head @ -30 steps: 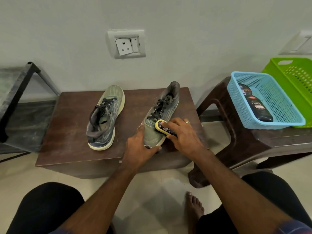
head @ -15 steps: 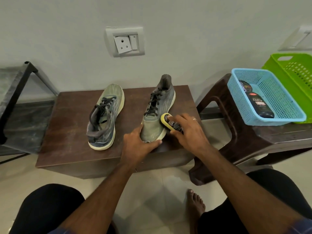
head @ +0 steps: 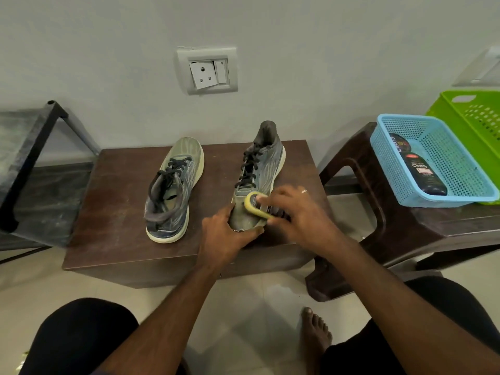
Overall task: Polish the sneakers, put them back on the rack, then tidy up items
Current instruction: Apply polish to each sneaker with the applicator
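Gripping a yellow-edged sponge [head: 255, 206], the right hand [head: 299, 216] has its fingers curled over the top of it and presses its pad against the toe of the right sneaker [head: 257, 174]. A ring shows on one finger. The left hand [head: 226, 236] clasps the same toe from the near side, thumb along the front edge and fingers wrapped round the left flank, steadying the shoe.

That sneaker stands on the stool [head: 113, 201], a low brown block, with its toe toward the person and its heel rising near the wall. Its dark laces run up the middle. The left sneaker [head: 173, 188] lies well apart from it on the same top, turned the other way, heel toward the person and pale toe near the wall; neither hand touches it.

To the right a dark plastic chair [head: 359, 212] carries a blue basket [head: 465, 171], and inside the basket lies a black polish bottle [head: 420, 169] on its side. A green basket [head: 476, 109] sits just behind the blue one, at the frame's edge. To the left stands a dark rack [head: 29, 158] with a grey shelf. On the wall [head: 324, 63] above the stool is a socket [head: 207, 70]. The person's knees and a bare foot [head: 315, 334] rest over a pale tiled floor [head: 243, 307].
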Available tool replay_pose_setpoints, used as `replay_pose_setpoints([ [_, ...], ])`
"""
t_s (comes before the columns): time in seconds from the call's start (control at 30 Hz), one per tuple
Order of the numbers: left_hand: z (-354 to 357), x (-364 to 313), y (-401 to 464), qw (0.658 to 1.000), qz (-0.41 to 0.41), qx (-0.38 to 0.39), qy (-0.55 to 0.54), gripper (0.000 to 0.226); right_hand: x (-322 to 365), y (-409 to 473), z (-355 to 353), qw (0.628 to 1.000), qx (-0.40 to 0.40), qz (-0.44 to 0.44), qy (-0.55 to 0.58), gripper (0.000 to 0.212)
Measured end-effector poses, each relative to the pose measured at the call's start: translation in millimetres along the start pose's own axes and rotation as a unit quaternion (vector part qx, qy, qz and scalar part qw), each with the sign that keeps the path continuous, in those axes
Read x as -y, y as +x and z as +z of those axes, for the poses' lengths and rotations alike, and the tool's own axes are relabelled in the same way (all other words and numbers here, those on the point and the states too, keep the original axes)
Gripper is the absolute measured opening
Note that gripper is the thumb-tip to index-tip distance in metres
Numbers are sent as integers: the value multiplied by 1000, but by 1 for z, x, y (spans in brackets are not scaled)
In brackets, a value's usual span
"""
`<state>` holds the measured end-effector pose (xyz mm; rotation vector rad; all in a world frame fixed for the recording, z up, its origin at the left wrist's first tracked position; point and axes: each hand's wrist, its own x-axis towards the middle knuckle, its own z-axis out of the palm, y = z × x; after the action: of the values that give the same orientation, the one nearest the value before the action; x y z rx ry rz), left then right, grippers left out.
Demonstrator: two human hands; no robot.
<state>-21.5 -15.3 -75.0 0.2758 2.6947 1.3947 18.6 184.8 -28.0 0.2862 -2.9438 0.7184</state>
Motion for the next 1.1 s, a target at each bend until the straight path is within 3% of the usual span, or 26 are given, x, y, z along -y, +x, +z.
replay_pose_setpoints([
  [0.1, 0, -1, -1, 1000, 8, 8, 5, 61, 1, 4, 9, 999, 40, -21, -28, 44],
  [0.27, 0, 5, 0, 1000, 13, 7, 21, 73, -23, 11, 11, 981, -86, 167, -49, 48],
  [0.33, -1, 4, 0, 1000, 19, 6, 9, 70, -23, 6, 6, 988, -91, 123, 2, 49],
  [0.4, -1, 4, 0, 1000, 20, 5, 3, 61, -13, 0, 1, 999, -16, 23, 30, 49],
  [0.47, -1, 4, 1, 1000, 23, 9, -3, 57, -9, -2, 4, 999, 44, -13, 13, 47],
  [0.63, -4, 5, 1, 999, 47, 9, 17, 66, -27, 6, 4, 985, -79, 150, -43, 50],
  [0.7, -5, 5, 0, 999, 48, 10, 8, 65, -26, 6, 3, 990, -88, 107, 6, 50],
  [0.77, -6, 4, 0, 999, 45, 15, 6, 57, -11, 4, 2, 999, -20, 2, 40, 46],
  [0.83, -7, 4, 1, 999, 45, 20, 10, 48, -3, 8, 7, 998, 36, -46, 17, 43],
  [1.0, -8, 5, 2, 998, 50, 16, 22, 55, -4, 20, 11, 988, -79, 120, -61, 46],
  [1.1, -9, 4, 2, 998, 53, 22, 10, 57, -4, 16, 0, 996, -69, 45, -30, 45],
])
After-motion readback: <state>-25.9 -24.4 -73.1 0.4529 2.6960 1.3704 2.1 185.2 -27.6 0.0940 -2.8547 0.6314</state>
